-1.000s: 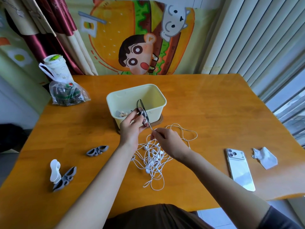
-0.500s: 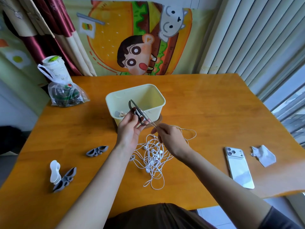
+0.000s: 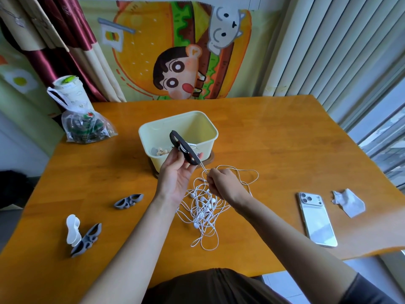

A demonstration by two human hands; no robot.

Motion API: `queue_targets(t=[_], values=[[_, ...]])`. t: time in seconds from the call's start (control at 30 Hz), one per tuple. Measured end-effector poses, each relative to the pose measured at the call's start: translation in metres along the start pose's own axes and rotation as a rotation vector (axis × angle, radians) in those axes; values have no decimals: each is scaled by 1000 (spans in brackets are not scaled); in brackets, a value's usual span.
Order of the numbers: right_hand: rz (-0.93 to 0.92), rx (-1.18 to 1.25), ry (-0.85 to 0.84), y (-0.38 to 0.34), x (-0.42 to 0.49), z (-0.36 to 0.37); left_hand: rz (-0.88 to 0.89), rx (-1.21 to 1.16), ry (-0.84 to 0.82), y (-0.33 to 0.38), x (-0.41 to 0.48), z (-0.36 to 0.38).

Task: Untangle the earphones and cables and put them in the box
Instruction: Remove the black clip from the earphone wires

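Here the left hand (image 3: 175, 176) is raised just in front of the box (image 3: 192, 126). Its fingers and thumb curl round a dark oval winder (image 3: 183, 150), which tilts over the box's near rim with white cable wrapped at its middle. Just right of it, the right hand (image 3: 221, 183) pinches a taut stretch of cable (image 3: 203, 167) running from the winder. Below the right hand and nearer the person, the tangled white earphones (image 3: 203, 211) lie on the desk (image 3: 274, 150), with loops spreading to its right. Well left of the left hand sit grey winders (image 3: 128, 201) and a white one (image 3: 72, 229). Well right of the right hand lie a phone (image 3: 316, 220) and a crumpled tissue (image 3: 348, 202).
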State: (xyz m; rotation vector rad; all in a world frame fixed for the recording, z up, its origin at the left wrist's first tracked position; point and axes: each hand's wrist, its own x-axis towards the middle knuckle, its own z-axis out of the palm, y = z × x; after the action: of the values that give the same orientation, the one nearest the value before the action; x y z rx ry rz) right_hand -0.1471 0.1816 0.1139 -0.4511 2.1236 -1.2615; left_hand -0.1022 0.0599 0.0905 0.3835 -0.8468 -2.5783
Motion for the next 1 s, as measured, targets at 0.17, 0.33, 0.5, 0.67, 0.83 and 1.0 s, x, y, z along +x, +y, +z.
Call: queue_targets(t=[0.17, 0.33, 0.5, 0.67, 0.83, 1.0], values=[[10, 82, -58, -2, -3, -2, -18, -63, -23, -1, 0, 2], [-16, 112, -62, -2, -3, -7, 13, -5, 40, -5, 2, 2], [-32, 82, -114, 0, -5, -4, 35, 90, 101, -14, 3, 4], [-80, 2, -107, 2, -5, -6, 114, 499, 223, -17, 7, -1], [-278, -395, -2, 3, -4, -17, 312, 1274, 75, -11, 11, -22], [-349, -632, 13, 3, 8, -37, 226, 1410, -82, -11, 9, -29]])
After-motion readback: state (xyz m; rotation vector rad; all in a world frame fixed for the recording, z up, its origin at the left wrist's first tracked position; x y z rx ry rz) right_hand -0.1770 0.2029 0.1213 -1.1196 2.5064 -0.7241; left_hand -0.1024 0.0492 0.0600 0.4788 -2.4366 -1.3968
